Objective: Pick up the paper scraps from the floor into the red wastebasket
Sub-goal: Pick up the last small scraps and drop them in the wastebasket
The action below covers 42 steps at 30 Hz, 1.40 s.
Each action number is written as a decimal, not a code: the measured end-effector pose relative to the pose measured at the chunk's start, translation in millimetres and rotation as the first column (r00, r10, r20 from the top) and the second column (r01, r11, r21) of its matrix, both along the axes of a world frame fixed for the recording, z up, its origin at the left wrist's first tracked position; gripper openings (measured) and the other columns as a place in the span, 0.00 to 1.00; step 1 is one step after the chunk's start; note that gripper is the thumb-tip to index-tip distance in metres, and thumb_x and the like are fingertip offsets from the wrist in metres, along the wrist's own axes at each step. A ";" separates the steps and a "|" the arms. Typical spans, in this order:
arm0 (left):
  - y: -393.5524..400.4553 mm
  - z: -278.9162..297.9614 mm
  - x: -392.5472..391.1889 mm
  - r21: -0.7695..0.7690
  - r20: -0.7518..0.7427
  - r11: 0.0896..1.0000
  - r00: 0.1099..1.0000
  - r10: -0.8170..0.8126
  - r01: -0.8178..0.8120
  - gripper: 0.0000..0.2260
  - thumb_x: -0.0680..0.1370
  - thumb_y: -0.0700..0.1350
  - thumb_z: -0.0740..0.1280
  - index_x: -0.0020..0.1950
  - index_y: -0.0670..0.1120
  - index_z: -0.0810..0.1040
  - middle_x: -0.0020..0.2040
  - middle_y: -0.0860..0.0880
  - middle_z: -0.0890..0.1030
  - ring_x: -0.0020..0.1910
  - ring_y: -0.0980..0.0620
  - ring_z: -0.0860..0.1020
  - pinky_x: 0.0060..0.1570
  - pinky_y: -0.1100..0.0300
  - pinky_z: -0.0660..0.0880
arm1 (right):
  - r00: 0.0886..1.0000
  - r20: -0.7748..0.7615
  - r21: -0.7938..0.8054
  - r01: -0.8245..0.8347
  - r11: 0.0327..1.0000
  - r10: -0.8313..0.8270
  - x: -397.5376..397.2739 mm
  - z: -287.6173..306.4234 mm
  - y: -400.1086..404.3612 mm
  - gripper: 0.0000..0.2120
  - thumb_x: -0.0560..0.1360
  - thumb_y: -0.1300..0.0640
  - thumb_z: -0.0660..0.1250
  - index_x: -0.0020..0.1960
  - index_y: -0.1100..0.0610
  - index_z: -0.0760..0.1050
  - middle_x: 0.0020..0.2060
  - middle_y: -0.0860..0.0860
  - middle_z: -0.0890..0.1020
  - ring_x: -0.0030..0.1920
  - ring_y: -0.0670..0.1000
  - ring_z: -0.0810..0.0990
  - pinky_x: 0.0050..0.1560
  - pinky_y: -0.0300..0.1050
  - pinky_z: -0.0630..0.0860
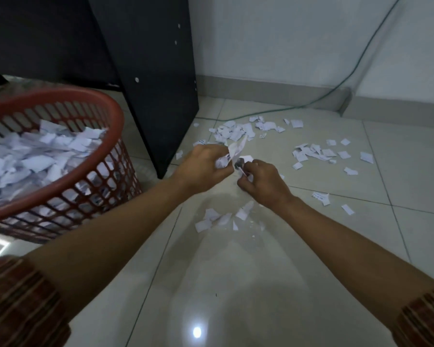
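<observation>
The red wastebasket point(60, 101) stands at the left, tilted toward me and heaped with white paper scraps. My left hand point(203, 162) grips a bunch of paper scraps point(232, 154) above the floor. Close to its right, my right hand point(262, 181) pinches a few scraps point(242, 167) low over the tiles. Loose scraps lie in a small pile just below my hands point(218, 219), in a cluster by the cabinet corner point(236, 131), and scattered to the right point(313, 154).
A black cabinet panel point(158, 83) stands upright between the basket and the scraps. A green cable point(336, 88) runs down the wall and across the floor behind the far scraps. The floor is glossy pale tile point(236, 284); a grey skirting lines the wall.
</observation>
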State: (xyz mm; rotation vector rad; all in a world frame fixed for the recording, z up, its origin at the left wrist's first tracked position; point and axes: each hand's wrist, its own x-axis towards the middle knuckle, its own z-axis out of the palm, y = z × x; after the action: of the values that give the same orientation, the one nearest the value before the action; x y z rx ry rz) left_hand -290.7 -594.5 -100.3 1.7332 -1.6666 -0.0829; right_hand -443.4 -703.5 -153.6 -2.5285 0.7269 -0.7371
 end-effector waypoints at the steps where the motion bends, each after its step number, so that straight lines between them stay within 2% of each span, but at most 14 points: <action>1: 3.7 18.5 2.6 -0.020 0.005 1.000 1.000 -0.004 0.004 0.13 0.74 0.43 0.70 0.34 0.48 0.68 0.29 0.55 0.67 0.29 0.54 0.64 0.30 0.61 0.61 | 1.000 0.023 -0.015 -0.005 1.000 0.006 4.4 13.5 1.9 0.12 0.69 0.53 0.63 0.37 0.62 0.75 0.29 0.57 0.74 0.30 0.58 0.73 0.34 0.42 0.63; 6: 16.2 80.1 21.8 0.023 0.074 1.000 0.997 0.007 -0.009 0.11 0.76 0.50 0.69 0.39 0.44 0.76 0.31 0.51 0.73 0.30 0.51 0.70 0.30 0.56 0.68 | 0.986 0.160 -0.053 -0.037 0.998 0.045 20.3 72.2 16.7 0.13 0.71 0.51 0.63 0.35 0.60 0.73 0.30 0.47 0.67 0.31 0.48 0.65 0.33 0.38 0.54; 11: 51.4 131.0 52.2 0.116 0.225 0.992 0.972 -0.069 0.044 0.13 0.75 0.56 0.65 0.38 0.49 0.75 0.33 0.53 0.75 0.32 0.52 0.73 0.33 0.54 0.72 | 0.969 0.220 -0.106 -0.090 0.990 0.112 53.6 128.7 39.4 0.07 0.71 0.52 0.64 0.36 0.51 0.68 0.31 0.45 0.69 0.31 0.43 0.62 0.32 0.29 0.59; 13: 70.5 147.2 69.5 0.147 0.225 0.987 0.970 -0.094 0.061 0.10 0.76 0.54 0.65 0.37 0.53 0.73 0.33 0.55 0.74 0.32 0.55 0.72 0.32 0.57 0.69 | 0.965 0.220 -0.129 -0.115 0.985 0.142 70.7 149.0 51.0 0.08 0.71 0.54 0.65 0.38 0.50 0.67 0.30 0.47 0.70 0.29 0.45 0.62 0.34 0.23 0.61; 16: 106.1 163.4 103.0 0.100 0.236 0.995 0.971 -0.043 0.019 0.11 0.75 0.47 0.70 0.35 0.55 0.71 0.32 0.59 0.71 0.29 0.59 0.71 0.30 0.63 0.66 | 0.969 0.198 -0.089 -0.130 0.987 0.146 101.6 170.1 66.7 0.07 0.71 0.60 0.69 0.36 0.57 0.73 0.29 0.50 0.73 0.28 0.43 0.68 0.33 0.27 0.62; 19: 140.6 163.2 139.4 0.056 0.210 0.996 0.976 0.054 -0.067 0.09 0.73 0.53 0.65 0.35 0.51 0.74 0.30 0.58 0.72 0.27 0.58 0.70 0.29 0.70 0.64 | 0.957 0.223 -0.114 -0.165 0.980 0.187 132.1 179.1 80.3 0.11 0.70 0.57 0.67 0.34 0.64 0.74 0.27 0.53 0.73 0.28 0.48 0.67 0.32 0.31 0.60; 23: 172.0 143.3 181.6 0.129 0.194 0.968 0.963 0.186 -0.213 0.09 0.76 0.48 0.68 0.41 0.43 0.81 0.33 0.51 0.78 0.30 0.56 0.74 0.33 0.61 0.69 | 0.929 0.218 -0.131 -0.277 0.952 0.300 171.9 185.3 105.3 0.12 0.68 0.55 0.65 0.32 0.63 0.72 0.27 0.50 0.70 0.30 0.47 0.64 0.31 0.31 0.60; 26: 187.4 128.4 198.4 0.224 0.227 0.929 0.943 0.243 -0.294 0.07 0.76 0.46 0.70 0.50 0.44 0.83 0.35 0.52 0.79 0.32 0.59 0.74 0.37 0.62 0.67 | 0.916 0.218 -0.126 -0.316 0.940 0.337 198.6 186.0 119.5 0.15 0.68 0.51 0.62 0.32 0.63 0.71 0.27 0.52 0.71 0.29 0.49 0.65 0.31 0.36 0.60; 31: 200.9 108.6 215.3 0.311 0.273 0.870 0.913 0.303 -0.382 0.11 0.76 0.51 0.68 0.53 0.47 0.81 0.40 0.51 0.78 0.38 0.51 0.75 0.39 0.58 0.69 | 0.910 0.180 -0.068 -0.368 0.927 0.374 236.2 179.5 135.9 0.12 0.69 0.54 0.66 0.33 0.61 0.70 0.28 0.52 0.72 0.29 0.48 0.66 0.32 0.34 0.62; 33: 204.0 103.1 220.3 0.339 0.294 0.849 0.903 0.312 -0.404 0.11 0.76 0.52 0.68 0.54 0.48 0.80 0.45 0.49 0.80 0.41 0.50 0.75 0.42 0.56 0.71 | 0.919 0.076 -0.015 -0.387 0.922 0.387 249.4 175.1 138.9 0.11 0.72 0.55 0.68 0.36 0.61 0.72 0.33 0.54 0.76 0.33 0.47 0.71 0.35 0.36 0.65; 35: 205.8 98.2 224.7 0.334 0.278 0.861 0.913 0.299 -0.384 0.13 0.75 0.53 0.69 0.54 0.47 0.80 0.49 0.46 0.81 0.43 0.50 0.74 0.44 0.56 0.70 | 0.904 -0.101 0.050 -0.413 0.910 0.416 257.7 169.8 140.1 0.10 0.75 0.51 0.67 0.46 0.58 0.76 0.43 0.53 0.78 0.44 0.49 0.75 0.44 0.43 0.70; 38: 206.9 95.4 226.5 0.354 0.273 0.863 0.922 0.274 -0.361 0.25 0.71 0.66 0.64 0.60 0.51 0.78 0.56 0.46 0.78 0.53 0.46 0.76 0.51 0.50 0.73 | 0.799 -0.361 0.181 -0.445 0.877 0.480 253.3 163.1 139.8 0.23 0.76 0.38 0.62 0.67 0.48 0.70 0.62 0.51 0.71 0.61 0.50 0.70 0.59 0.45 0.67; 40: 206.4 94.9 225.3 0.382 0.346 0.834 0.898 0.271 -0.398 0.35 0.67 0.74 0.57 0.64 0.54 0.76 0.63 0.48 0.76 0.60 0.44 0.74 0.59 0.44 0.72 | 0.766 -0.410 0.192 -0.458 0.868 0.496 249.4 161.4 140.5 0.29 0.76 0.33 0.57 0.72 0.45 0.64 0.70 0.51 0.67 0.69 0.51 0.66 0.67 0.50 0.65; 42: 203.9 96.8 220.4 0.389 0.415 0.807 0.866 0.278 -0.445 0.36 0.65 0.76 0.55 0.64 0.55 0.75 0.67 0.49 0.73 0.66 0.43 0.70 0.64 0.40 0.65 | 0.764 -0.399 0.206 -0.464 0.862 0.507 248.4 163.3 143.1 0.26 0.79 0.37 0.54 0.74 0.46 0.63 0.71 0.51 0.66 0.71 0.52 0.65 0.69 0.50 0.63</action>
State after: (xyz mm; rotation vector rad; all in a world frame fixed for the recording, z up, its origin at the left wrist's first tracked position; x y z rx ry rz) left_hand -70.4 -390.7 -3.5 2.5504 -1.5908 -0.0073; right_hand -195.0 -560.5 9.7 -2.6427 0.1868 0.0598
